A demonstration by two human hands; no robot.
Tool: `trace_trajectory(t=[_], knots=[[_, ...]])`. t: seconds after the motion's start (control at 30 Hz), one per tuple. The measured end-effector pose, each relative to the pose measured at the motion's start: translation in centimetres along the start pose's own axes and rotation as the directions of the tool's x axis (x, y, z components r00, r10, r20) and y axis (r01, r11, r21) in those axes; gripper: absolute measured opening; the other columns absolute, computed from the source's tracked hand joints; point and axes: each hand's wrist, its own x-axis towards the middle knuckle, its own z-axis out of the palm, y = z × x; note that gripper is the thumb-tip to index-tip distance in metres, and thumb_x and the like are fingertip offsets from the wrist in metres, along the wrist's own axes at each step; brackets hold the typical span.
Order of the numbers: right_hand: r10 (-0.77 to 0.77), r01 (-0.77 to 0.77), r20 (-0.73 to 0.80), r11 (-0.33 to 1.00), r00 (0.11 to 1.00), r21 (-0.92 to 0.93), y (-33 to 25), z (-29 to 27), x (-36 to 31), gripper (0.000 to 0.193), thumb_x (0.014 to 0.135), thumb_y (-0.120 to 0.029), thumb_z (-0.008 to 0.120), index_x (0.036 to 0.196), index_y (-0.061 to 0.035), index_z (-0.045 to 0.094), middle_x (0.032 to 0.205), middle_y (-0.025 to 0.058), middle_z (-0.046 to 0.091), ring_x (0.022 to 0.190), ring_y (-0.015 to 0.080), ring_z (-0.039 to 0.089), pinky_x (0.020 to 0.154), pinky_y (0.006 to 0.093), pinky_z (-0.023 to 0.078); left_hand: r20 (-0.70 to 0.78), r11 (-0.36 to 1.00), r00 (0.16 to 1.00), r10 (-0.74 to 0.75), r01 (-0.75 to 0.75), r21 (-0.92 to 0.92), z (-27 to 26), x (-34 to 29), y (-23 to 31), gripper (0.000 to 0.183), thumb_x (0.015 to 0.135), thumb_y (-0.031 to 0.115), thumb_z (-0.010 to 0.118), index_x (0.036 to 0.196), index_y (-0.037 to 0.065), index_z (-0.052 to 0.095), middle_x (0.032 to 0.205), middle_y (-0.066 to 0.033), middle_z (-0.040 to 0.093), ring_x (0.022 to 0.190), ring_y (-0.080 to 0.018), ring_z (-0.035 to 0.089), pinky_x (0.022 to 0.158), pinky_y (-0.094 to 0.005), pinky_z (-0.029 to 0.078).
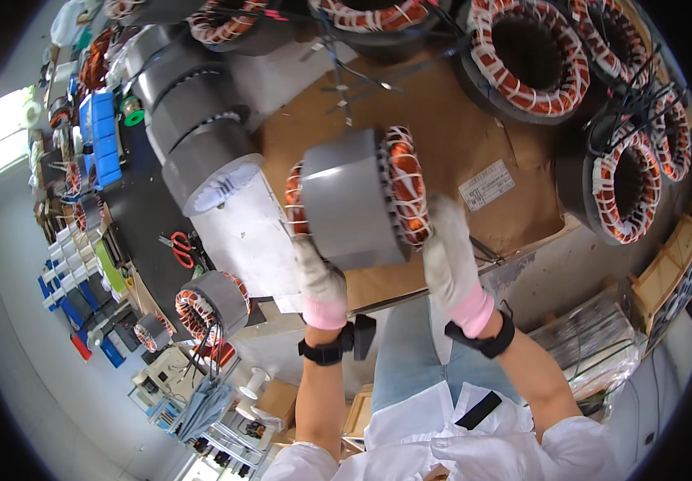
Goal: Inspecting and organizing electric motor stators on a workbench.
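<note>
Between my two gloved hands is a motor stator (pixel 354 200), a grey steel cylinder with orange copper windings laced in white cord at both ends. My left hand (pixel 319 276) grips its lower left side, next to the left winding. My right hand (pixel 447 248) presses against the right winding, its fingers partly hidden behind it. The stator lies on its side over a brown cardboard sheet (pixel 506 216); whether it touches the sheet I cannot tell. Both gloves are whitish with pink cuffs.
Bare grey stator cores (pixel 201 128) lie in a row at left, beside white paper (pixel 250 248). Several wound stators (pixel 526 56) with black leads stand at the back and right. Red-handled scissors (pixel 179 248), a smaller wound stator (pixel 221 301) and a blue bin (pixel 101 136) are at left.
</note>
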Motion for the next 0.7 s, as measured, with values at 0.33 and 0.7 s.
trace_trajectory(t=[0.33,0.7], knots=[[-0.02,0.025,0.199,0.999,0.98,-0.021,-1.7,-3.1,-5.4,0.039,0.079,-0.037,0.057,0.097,-0.0019,0.057,0.091,0.0153,0.053,0.082,0.0344,0.052,0.073,0.0417,0.041,0.651,-0.327,0.376,-0.659,0.636,-0.698,-7.6,-4.3,8.9,0.056,0.09,0.052,0.04,0.132,0.015,0.037,0.131,-0.0036,0.042,0.119,-0.0227,0.04,0.104,-0.0405,0.026],[0.479,-0.434,0.41,0.878,0.776,-0.203,-0.8,-5.8,-11.6,0.059,0.062,-0.052,0.068,0.096,-0.005,0.058,0.073,0.0085,0.057,0.063,0.0238,0.057,0.059,0.0329,0.046,0.559,0.064,0.484,-0.673,0.792,-0.608,-8.8,-3.6,9.5,0.048,0.093,0.038,0.04,0.134,0.013,0.033,0.133,-0.0067,0.039,0.119,-0.0237,0.041,0.101,-0.0404,0.033]])
